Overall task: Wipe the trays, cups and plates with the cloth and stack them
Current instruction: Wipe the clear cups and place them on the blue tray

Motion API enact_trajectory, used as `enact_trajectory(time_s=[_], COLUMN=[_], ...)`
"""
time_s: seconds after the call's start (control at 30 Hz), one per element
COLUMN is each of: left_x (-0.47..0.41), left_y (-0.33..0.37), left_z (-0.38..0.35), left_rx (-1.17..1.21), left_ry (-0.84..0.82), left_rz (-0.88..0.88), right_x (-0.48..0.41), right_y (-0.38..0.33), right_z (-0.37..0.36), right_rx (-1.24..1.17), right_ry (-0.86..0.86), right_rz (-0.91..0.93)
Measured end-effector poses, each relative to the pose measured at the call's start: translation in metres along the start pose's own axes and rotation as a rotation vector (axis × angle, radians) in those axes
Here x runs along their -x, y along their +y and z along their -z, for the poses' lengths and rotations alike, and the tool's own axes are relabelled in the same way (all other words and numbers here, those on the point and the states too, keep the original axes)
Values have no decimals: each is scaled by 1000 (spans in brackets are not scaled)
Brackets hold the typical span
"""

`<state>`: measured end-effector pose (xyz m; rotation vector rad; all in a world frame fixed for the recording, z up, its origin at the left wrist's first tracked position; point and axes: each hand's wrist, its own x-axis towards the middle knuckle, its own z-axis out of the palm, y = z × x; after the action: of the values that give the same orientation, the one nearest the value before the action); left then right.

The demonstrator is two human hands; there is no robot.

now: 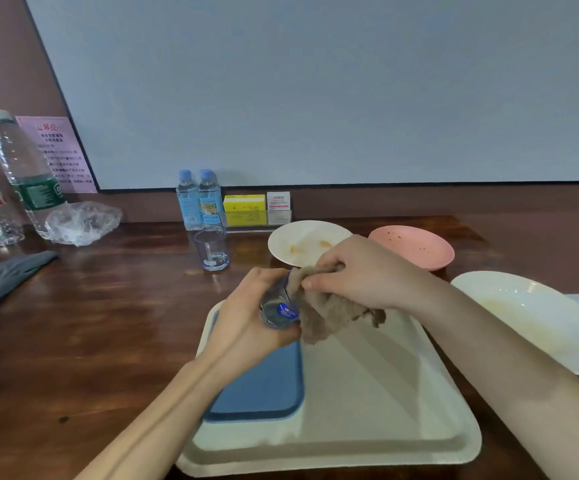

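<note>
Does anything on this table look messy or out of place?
Three plates are dirty: the rear white plate has yellowish smears, the pink plate dark crumbs, the right white plate a yellowish film. A crumpled plastic bag lies far left.

two small bottles (187, 199) by wall; yellow box (245, 203); white box (278, 200); crumpled plastic bag (82, 221); pink notice (59, 150)

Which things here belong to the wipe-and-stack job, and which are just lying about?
Job: held cup in left hand, cloth in right hand, spare cup, cream tray, blue tray, small white plate, pink plate, large white plate.

Lying about: small bottles, large bottles, plastic bag, boxes, pink notice, dark fabric.
</note>
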<state>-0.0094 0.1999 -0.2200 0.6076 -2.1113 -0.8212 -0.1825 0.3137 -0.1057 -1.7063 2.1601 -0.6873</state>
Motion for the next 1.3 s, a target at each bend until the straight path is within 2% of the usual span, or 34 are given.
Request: enact_trajectory(time_s=[0.07, 0.1, 0.2, 0.3, 0.37, 0.5, 0.57, 0.63, 0.73, 0.83, 0.9, 1.03, 1.1, 1.17, 1.3], left_x=[3, 4, 5, 4, 4, 5, 5, 5, 4, 4, 5, 5, 3, 1, 0], left_y=[-2, -3, -10, -15, -18, -19, -22, -24, -24, -23, -21, -18, -20, -22, -24], left_z=[2, 3, 10, 17, 18, 14, 12, 11, 11, 10, 9, 9, 12, 15, 16], left_rx=[-56, -95, -145, -147, -127, -137, -126, -110, -87, -77, -69, 84, 159, 176, 146], left_ry=[-17, -20, -4, 17, 33, 12, 9, 16, 25, -10, -14, -40, -84, -119, -119], left_rz=[-47, -76, -97, -128, -141, -174, -186, -185, -203, -242, -251, -196, -157, -132, -135], right_x=[-1, -2, -5, -2, 1, 4, 4, 5, 12, 16, 16, 22, 22, 21, 12], right_y=[-9, -12, -10, -1, 7, 23, 27, 30, 40, 44, 43, 30, 25, 23, 27], right_z=[-4, -7, -21, -39, -49, -56, -54, -52, -54, -58, -58, -62, -67, -69, -68], right_rx=[54, 25, -142, -344, -383, -58, 129, 215, 197, 236, 162, -327, -419, -326, 330], right_ry=[-89, -80, 47, 208, 179, 72, 81, 123, 210, 135, 36, -179, -261, -292, -105], right_rz=[-28, -33, -5, 128, 205, 382, 521, 611, 586, 555, 508, 367, 338, 360, 548])
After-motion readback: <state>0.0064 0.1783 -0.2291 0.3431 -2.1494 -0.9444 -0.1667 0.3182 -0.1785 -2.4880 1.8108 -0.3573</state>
